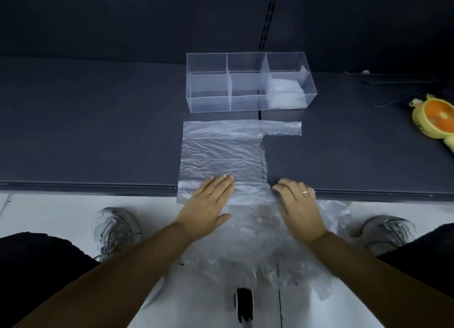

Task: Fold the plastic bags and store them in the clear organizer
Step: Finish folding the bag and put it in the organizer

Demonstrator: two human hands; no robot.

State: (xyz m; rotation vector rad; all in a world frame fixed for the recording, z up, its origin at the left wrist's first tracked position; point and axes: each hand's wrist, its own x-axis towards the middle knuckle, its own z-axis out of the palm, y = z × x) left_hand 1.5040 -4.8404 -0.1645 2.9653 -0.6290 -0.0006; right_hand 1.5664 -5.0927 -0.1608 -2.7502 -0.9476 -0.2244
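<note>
A clear plastic bag [221, 153] lies flat on the dark table [86, 131], one handle strip reaching right at its far edge. My left hand [208, 202] presses flat on the bag's near edge, fingers straight. My right hand [299, 204] has its fingers curled on the bag's near right handle at the table's edge. The clear organizer [248, 81] stands just behind the bag; it has three compartments, and a folded bag [286, 91] lies in the right one. More crumpled clear bags [258, 249] sit in my lap below the table edge.
A yellow and orange hand-held fan [434, 116] lies at the table's right edge. A dark wall with a slotted rail rises behind the organizer. Below the table edge I see my knees, grey shoes and a chair caster on the white floor.
</note>
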